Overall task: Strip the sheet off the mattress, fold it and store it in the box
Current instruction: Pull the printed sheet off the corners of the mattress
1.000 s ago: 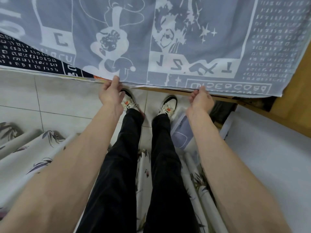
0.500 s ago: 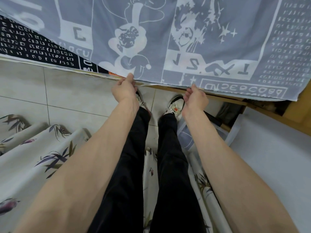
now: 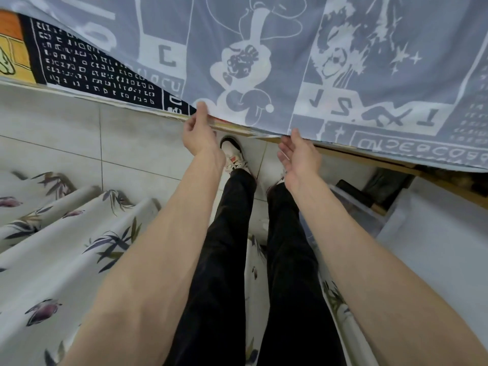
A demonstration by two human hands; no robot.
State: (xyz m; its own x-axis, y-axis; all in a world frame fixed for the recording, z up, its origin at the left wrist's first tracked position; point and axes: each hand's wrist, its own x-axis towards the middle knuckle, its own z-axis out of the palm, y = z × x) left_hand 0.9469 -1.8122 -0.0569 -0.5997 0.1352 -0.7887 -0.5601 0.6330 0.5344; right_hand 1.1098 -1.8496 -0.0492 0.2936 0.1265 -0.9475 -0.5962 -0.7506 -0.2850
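Home bedroom: sheet (image 3: 264,62), mattress (image 3: 435,247).

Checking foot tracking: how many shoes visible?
1 clearly: a white shoe on the tile floor, just right of the left hand. The other foot is hidden behind the right hand.

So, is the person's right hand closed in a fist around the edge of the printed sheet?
No. The right hand is open with its fingers spread, only its fingertips reaching the lower edge of the printed sheet.

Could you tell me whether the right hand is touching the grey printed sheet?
Touching. In the head view the right hand is open, its fingertips against the lower edge of the sheet.
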